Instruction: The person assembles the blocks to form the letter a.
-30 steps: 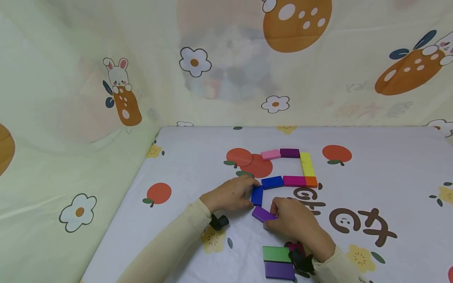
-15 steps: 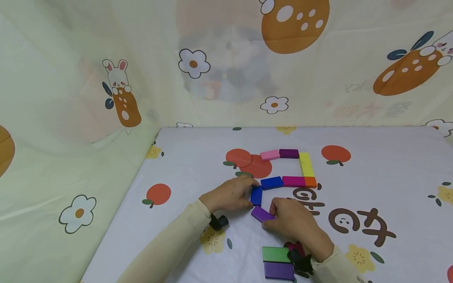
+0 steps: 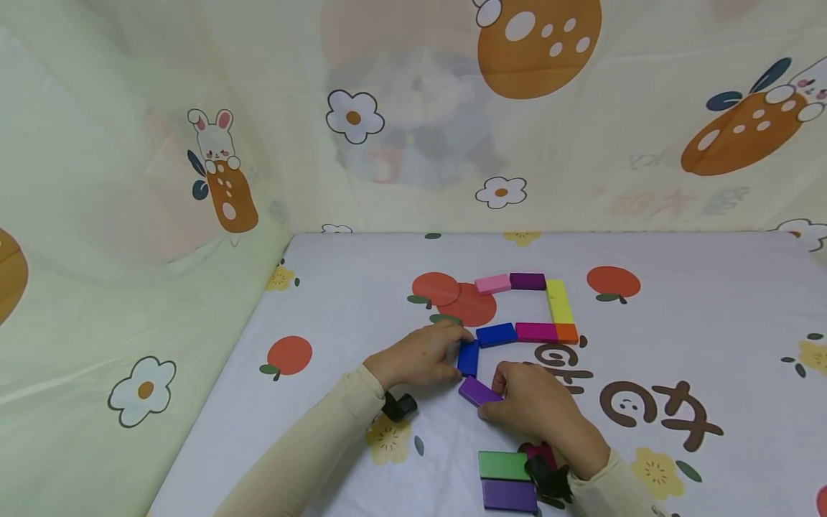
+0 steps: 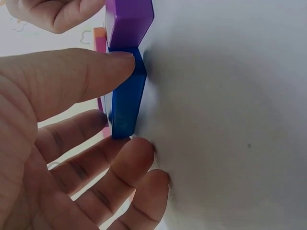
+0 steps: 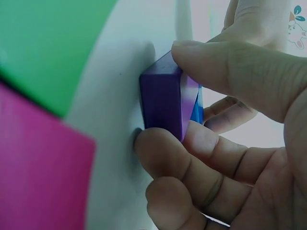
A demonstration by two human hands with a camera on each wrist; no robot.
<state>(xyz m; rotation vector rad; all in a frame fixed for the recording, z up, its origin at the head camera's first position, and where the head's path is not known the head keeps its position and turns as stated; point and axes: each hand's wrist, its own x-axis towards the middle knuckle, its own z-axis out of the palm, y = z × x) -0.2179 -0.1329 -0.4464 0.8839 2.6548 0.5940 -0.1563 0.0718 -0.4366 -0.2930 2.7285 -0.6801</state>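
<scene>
In the head view my left hand (image 3: 423,355) holds a flat blue block (image 3: 468,357), thumb at its near end and fingers at the far end. My right hand (image 3: 539,402) pinches a purple block (image 3: 479,392) between thumb and fingers. It lies at a slant, its corner right at the near end of the blue block. The left wrist view has the purple block (image 4: 129,21) meeting the blue block (image 4: 128,98) under my thumb. Another blue block (image 3: 496,334) starts a row beyond, followed by a magenta block (image 3: 536,332) and an orange block (image 3: 566,333).
A yellow block (image 3: 559,301) runs back from the orange one to a dark purple block (image 3: 527,281) and a pink block (image 3: 493,284). Near my right wrist lie a green block (image 3: 503,465), a second purple block (image 3: 510,495) and a partly hidden magenta one (image 3: 541,454).
</scene>
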